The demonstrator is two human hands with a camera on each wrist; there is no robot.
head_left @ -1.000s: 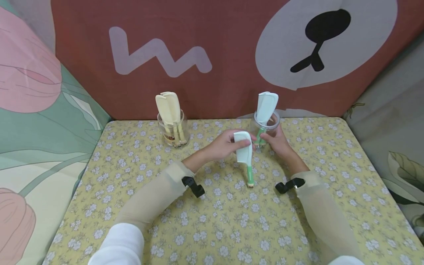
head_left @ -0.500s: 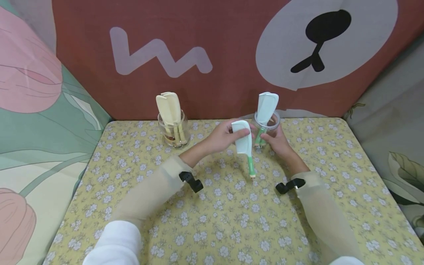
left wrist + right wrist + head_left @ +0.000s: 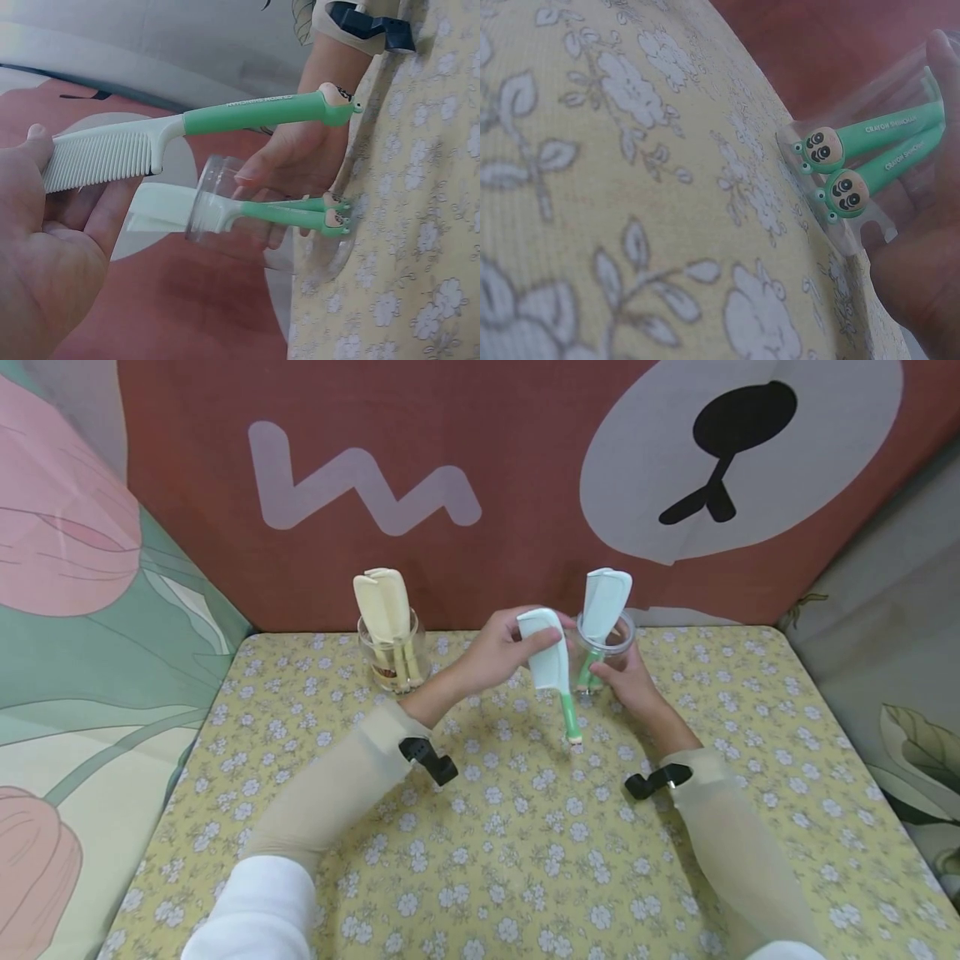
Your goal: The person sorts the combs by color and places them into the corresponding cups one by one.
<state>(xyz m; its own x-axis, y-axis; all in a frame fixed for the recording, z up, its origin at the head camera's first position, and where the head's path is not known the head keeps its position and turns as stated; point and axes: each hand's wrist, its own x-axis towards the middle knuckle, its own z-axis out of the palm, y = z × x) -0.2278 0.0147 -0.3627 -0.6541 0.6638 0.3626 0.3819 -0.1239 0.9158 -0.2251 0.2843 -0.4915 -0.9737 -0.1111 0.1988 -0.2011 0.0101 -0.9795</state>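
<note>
My left hand pinches a comb by its pale toothed head, thumb across it. The comb's green handle hangs downward in the head view and ends in a small cartoon figure. To its right, my right hand grips a clear jar that stands on the table. Inside the jar are two more combs, pale heads up, their green handles with cartoon ends at the bottom. The held comb is outside the jar, close beside it.
A second clear jar with several cream combs stands at the back left. The table has a yellow floral cover. Behind it hangs a reddish-brown cloth with a printed face.
My left hand has lifted the comb upward and slightly away from me, beside the jar. My right hand stays on the jar without moving.
</note>
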